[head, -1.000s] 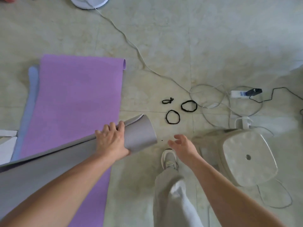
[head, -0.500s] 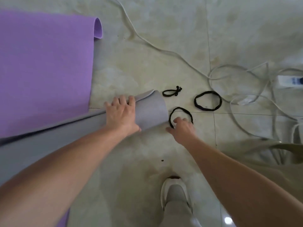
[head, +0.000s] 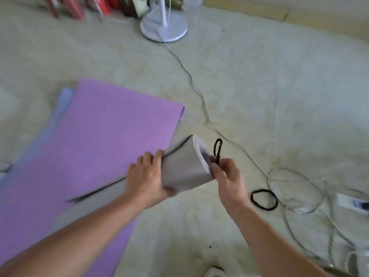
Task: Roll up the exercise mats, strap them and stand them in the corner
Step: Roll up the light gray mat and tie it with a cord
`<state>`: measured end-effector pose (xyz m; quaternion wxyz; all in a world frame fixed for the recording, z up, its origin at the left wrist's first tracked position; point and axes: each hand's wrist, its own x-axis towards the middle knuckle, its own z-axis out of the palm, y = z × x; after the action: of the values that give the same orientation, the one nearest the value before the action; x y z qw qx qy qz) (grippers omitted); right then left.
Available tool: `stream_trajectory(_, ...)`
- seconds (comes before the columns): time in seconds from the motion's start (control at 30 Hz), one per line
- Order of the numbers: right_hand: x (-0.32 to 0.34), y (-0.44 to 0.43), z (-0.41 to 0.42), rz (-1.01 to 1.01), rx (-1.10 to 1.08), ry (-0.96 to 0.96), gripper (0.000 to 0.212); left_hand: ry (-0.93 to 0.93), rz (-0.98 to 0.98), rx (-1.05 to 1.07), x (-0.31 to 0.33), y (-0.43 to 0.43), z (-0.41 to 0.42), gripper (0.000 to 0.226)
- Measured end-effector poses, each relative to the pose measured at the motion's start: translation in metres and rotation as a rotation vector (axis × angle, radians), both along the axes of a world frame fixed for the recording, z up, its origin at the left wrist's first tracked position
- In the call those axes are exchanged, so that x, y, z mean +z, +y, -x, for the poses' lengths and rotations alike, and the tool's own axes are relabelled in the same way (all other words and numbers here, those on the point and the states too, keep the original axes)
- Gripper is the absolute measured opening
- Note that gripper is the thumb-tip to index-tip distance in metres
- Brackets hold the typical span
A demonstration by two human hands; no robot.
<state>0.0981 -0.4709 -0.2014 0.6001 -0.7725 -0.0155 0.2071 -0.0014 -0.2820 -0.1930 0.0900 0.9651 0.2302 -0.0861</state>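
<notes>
The left hand (head: 145, 176) clamped the rolled grey mat (head: 183, 168) near its end, off the floor beside the right edge of the purple mat (head: 95, 146). The right hand (head: 227, 176) pinched a black band (head: 217, 149) there. Light, springy foam likely wanted a firm squeeze near that end.

I see the rolled mat (head: 183, 168) plain grey, paler at its coiled end. The flat mat (head: 99, 136) is solid purple, a pale blue mat (head: 64, 98) beside it. The strap (head: 218, 148) and the loop (head: 264, 199) are black, the floor (head: 259, 76) mottled beige, the fan base (head: 165, 30) white.
</notes>
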Motion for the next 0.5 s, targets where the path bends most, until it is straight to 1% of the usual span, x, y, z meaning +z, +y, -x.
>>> stream_trajectory(0.1,0.099,0.062,0.032,0.024,0.229,-0.182,0.009,-0.076,0.319,0.258,0.08,0.043,0.053,0.122)
stream_trajectory(0.13,0.125,0.084,0.048,0.047,0.322,-0.249,0.009,-0.119,0.42,0.37,0.1,0.055,0.079,0.119)
stream_trajectory(0.2,0.164,0.125,0.09,0.07,0.494,-0.372,0.01,-0.226,0.548,0.563,0.13,0.072,0.134,0.111)
stream_trajectory(0.3,0.192,0.18,0.163,0.035,0.643,-0.547,0.018,-0.403,0.699,0.76,0.155,0.087,0.211,0.094)
stream_trajectory(0.37,0.2,0.207,0.209,0.022,0.698,-0.618,0.014,-0.569,0.794,0.79,0.17,0.092,0.249,0.079)
stream_trajectory(0.4,0.203,0.217,0.23,0.02,0.73,-0.636,0.013,-0.648,0.834,0.819,0.181,0.094,0.266,0.076)
stream_trajectory(0.5,0.213,0.235,0.281,0.013,0.83,-0.7,0.015,-0.832,1.05,1.003,0.207,0.1,0.325,0.081)
